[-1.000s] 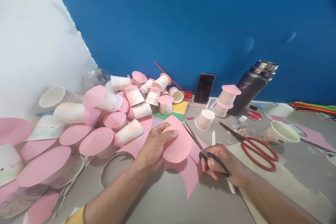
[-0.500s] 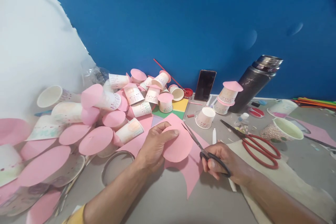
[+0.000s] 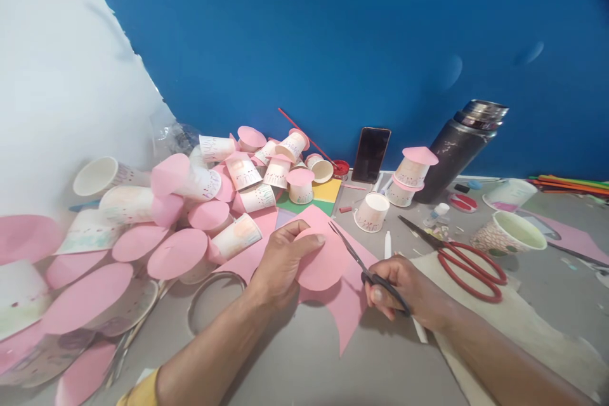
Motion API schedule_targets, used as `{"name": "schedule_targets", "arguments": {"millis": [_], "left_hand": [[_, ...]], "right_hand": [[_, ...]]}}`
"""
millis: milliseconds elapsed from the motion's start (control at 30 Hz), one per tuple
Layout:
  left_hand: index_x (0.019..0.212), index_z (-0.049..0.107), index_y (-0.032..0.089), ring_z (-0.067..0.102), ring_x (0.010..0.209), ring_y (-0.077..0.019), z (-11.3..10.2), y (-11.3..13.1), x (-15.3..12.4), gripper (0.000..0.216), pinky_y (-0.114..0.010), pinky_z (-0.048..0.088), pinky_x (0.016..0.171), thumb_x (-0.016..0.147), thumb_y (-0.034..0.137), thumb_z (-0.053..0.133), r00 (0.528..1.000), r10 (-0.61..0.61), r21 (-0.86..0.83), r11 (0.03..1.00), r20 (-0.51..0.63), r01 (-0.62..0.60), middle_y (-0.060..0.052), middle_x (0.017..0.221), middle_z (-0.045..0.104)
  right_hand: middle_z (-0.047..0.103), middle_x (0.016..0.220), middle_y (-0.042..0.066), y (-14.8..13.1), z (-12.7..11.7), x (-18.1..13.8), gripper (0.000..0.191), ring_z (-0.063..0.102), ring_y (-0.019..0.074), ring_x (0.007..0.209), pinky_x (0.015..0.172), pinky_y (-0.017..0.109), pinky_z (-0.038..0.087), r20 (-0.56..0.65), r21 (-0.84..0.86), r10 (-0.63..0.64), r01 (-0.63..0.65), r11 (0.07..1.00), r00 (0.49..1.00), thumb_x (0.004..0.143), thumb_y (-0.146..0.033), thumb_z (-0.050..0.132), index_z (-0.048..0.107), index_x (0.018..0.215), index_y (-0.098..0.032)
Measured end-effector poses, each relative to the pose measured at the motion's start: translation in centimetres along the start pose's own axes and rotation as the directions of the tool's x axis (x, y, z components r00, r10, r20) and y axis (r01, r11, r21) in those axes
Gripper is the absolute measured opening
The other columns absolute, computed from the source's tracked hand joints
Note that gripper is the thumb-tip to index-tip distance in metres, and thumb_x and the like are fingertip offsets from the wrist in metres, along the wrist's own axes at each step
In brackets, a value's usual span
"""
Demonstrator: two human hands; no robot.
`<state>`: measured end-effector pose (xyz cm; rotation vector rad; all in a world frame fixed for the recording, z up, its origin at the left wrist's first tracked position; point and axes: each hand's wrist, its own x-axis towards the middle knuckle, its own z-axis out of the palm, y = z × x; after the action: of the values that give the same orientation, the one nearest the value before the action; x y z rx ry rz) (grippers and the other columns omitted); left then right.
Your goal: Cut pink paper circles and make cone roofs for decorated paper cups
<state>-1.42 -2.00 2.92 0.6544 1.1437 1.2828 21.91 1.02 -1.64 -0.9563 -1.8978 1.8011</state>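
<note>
My left hand [image 3: 280, 263] pinches a round pink paper disc [image 3: 323, 266] by its upper left part, thumb on top. In my right hand [image 3: 399, 288] is a pair of black-handled scissors [image 3: 353, 252], fingers through the loops. The blades point up and left, along the disc's right edge, and look nearly closed; whether they touch the paper I cannot tell. Beneath the disc lies a larger pink sheet [image 3: 349, 323] with curved cut-outs. A second pair of scissors, red-handled [image 3: 471, 269], rests on the table to the right of my right hand.
Decorated paper cups with pink paper tops [image 3: 242, 171] are heaped on the left. A phone [image 3: 371, 155] leans on the blue wall, near a dark flask [image 3: 457, 152]. A stacked cup pair [image 3: 412, 171], a white cup [image 3: 372, 212] and a pale cloth [image 3: 514, 336] are on the right.
The scissors' handles have drawn slightly closer together in my right hand. The disc stays in my left hand, tilted a little. The view has shifted slightly.
</note>
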Motion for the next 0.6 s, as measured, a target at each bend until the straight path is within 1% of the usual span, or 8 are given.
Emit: {"name": "schedule_targets", "arguments": {"millis": [133,300,500,600], "left_hand": [[0.062,0.052,0.019,0.051,0.050,-0.0107,0.04,0.16,-0.07,0.039,-0.023,0.035,0.050,0.058,0.032,0.088,1.000,-0.007,-0.006,1.000,-0.001,0.007,0.002,0.058,0.059],[0.062,0.053,0.019,0.051,0.050,-0.0110,0.12,0.26,-0.10,0.039,-0.023,0.035,0.050,0.057,0.033,0.089,1.000,-0.013,-0.005,1.000,-0.002,0.013,0.002,0.058,0.059],[0.060,0.050,0.019,0.049,0.050,-0.0100,-0.05,0.02,0.01,0.040,-0.023,0.033,0.050,0.058,0.033,0.087,1.000,-0.009,0.004,1.000,0.000,0.009,0.003,0.056,0.056],[0.061,0.050,0.019,0.048,0.050,-0.0100,-0.03,0.01,0.00,0.039,-0.023,0.033,0.050,0.058,0.033,0.086,1.000,-0.013,0.021,1.000,-0.007,0.013,0.003,0.056,0.056]], "right_hand": [[0.055,0.049,0.001,-0.14,0.11,0.02,0.063,0.039,0.0110,0.049,0.049,0.027,0.025,-0.012,-0.015,0.011,-0.011,1.000,1.000,0.079,-0.078,0.067,0.054,0.058,-0.020],[0.055,0.047,-0.001,-0.14,0.22,0.06,0.062,0.037,0.0100,0.047,0.048,0.027,0.023,-0.037,-0.026,0.017,-0.018,0.999,0.999,0.079,-0.076,0.068,0.054,0.057,-0.020],[0.056,0.050,0.000,0.07,0.09,-0.01,0.062,0.036,0.0095,0.048,0.050,0.028,0.024,0.026,0.019,0.018,-0.019,1.000,0.999,0.080,-0.077,0.067,0.056,0.061,-0.019],[0.056,0.051,0.000,-0.09,0.05,-0.10,0.062,0.038,0.0099,0.049,0.051,0.028,0.023,0.032,0.011,0.013,-0.014,1.000,0.999,0.081,-0.077,0.066,0.057,0.062,-0.018]]}}
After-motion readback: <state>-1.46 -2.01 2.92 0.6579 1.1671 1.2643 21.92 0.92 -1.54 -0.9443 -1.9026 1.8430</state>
